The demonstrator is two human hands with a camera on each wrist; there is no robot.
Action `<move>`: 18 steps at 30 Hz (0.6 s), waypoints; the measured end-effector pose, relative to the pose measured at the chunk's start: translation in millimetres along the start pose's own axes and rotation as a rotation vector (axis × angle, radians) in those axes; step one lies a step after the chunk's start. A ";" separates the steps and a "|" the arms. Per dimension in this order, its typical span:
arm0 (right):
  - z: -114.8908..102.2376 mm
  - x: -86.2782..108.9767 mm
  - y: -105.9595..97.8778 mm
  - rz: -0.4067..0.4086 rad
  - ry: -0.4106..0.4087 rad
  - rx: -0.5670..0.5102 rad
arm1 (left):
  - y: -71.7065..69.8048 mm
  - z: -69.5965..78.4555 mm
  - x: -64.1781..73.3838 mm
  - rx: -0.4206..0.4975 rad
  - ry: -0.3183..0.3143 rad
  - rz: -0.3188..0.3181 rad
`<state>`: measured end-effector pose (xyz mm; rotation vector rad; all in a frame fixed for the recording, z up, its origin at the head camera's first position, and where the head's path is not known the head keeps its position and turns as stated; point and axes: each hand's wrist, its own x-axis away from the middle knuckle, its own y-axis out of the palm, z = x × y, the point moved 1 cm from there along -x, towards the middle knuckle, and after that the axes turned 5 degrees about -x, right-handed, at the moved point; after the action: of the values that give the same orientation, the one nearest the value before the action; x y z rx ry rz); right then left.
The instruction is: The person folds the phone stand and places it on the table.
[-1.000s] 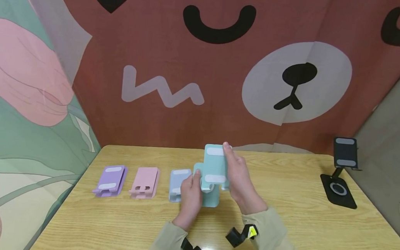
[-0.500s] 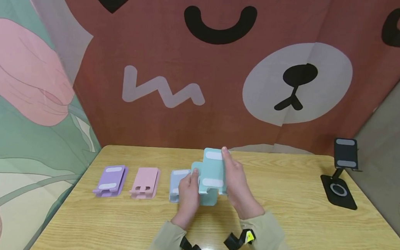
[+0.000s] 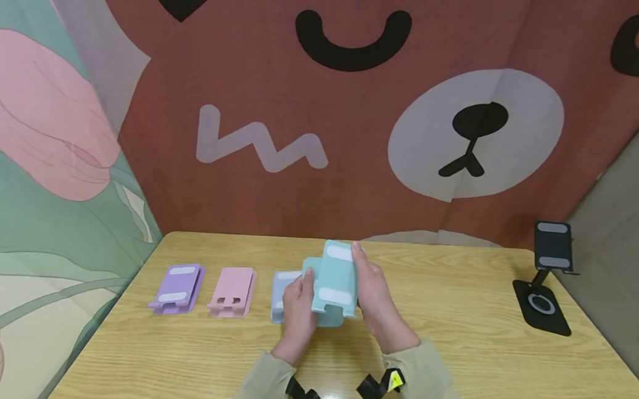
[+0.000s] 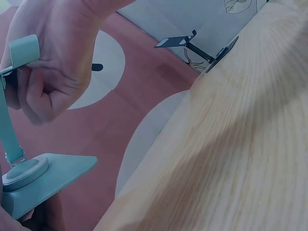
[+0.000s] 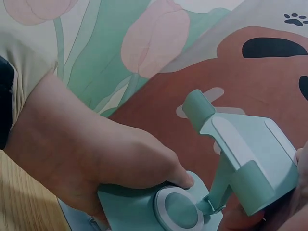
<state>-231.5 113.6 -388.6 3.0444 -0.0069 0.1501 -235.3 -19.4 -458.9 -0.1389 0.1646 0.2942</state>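
Both hands hold a mint-green folding phone stand (image 3: pixel 337 276) above the middle of the table. My left hand (image 3: pixel 299 306) grips its flat base (image 5: pixel 130 204), thumb on top near the round ring. My right hand (image 3: pixel 375 293) pinches the upper phone plate (image 5: pixel 262 149) by its side edge, with the thumb along the front. A hinged arm (image 4: pixel 10 125) joins plate and base, partly unfolded, as the left wrist view shows. The plate bears two pale pads and two hooked lips at its lower edge. Left of the hands lies a folded blue phone stand (image 3: pixel 284 287), partly covered by the left hand.
A folded purple phone stand (image 3: pixel 179 282) and a folded pink one (image 3: pixel 234 285) lie in a row at the left of the wooden table (image 3: pixel 174 362). An unfolded black phone stand (image 3: pixel 543 298) stands at the far right. A printed cloth (image 3: pixel 252 201) hangs behind the table.
The mint stand's upper plate has come down and tilted toward the base, with the right hand lowering along with it. Both hands have shifted slightly left.
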 end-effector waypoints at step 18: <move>13.6 -3.3 1.1 -0.053 0.031 0.105 | -2.6 -1.9 -1.9 0.068 -0.010 -0.032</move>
<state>-233.5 111.2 -402.4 3.1429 0.0868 0.2001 -236.5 -22.7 -460.1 -0.0725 0.1619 0.2574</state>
